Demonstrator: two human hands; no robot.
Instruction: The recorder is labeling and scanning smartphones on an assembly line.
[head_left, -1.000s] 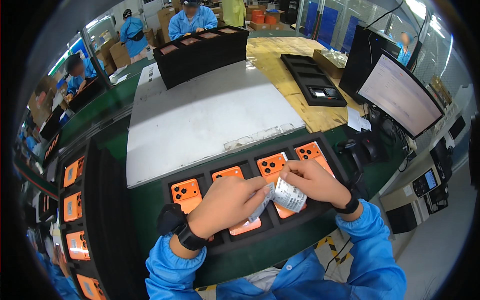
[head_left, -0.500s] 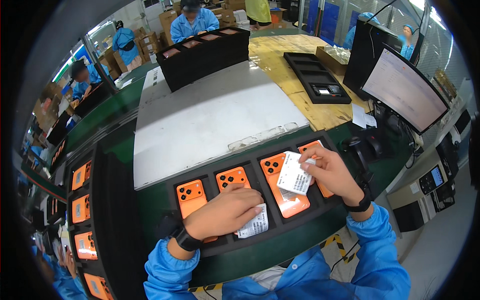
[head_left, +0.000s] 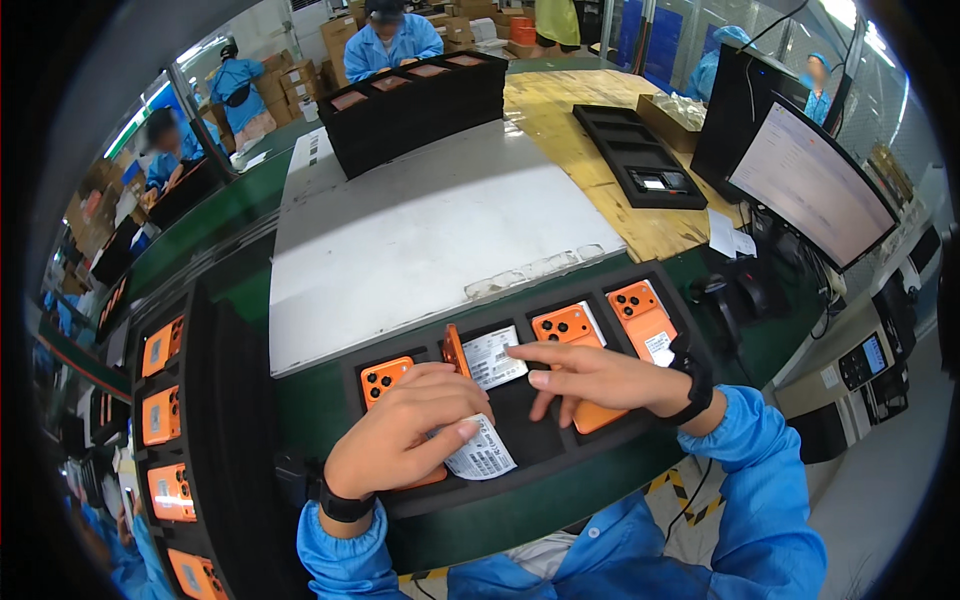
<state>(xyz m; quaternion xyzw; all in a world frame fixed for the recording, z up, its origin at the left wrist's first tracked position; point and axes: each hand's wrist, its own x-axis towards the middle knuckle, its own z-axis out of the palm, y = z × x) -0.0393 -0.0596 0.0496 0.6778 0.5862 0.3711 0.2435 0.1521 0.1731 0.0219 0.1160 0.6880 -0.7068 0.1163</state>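
Note:
My left hand (head_left: pixel 408 432) is closed with a white barcode label sheet (head_left: pixel 484 452) under its thumb. Just past its fingers an orange phone (head_left: pixel 456 350) stands tipped on its edge; the fingers' contact with it is partly hidden. Beside that phone, a second white label sheet (head_left: pixel 494 358) lies in the black foam tray's (head_left: pixel 537 425) second slot. My right hand (head_left: pixel 610 378) is open, its index fingertip at this sheet's edge and its other fingers over the tray. Three more orange phones lie in the tray, one (head_left: pixel 385 378) partly under my left hand.
A white board (head_left: pixel 430 240) lies beyond the tray, bearing a stack of black trays (head_left: pixel 420 115). Another black tray column with orange phones (head_left: pixel 168 415) stands left. At right are a monitor (head_left: pixel 810 180), a scanner (head_left: pixel 715 300) and a printer (head_left: pixel 850 370). People in blue work farther off.
My right hand has moved left and let go of its label sheet, which now lies in the second slot. The phone there has been tipped up on its edge.

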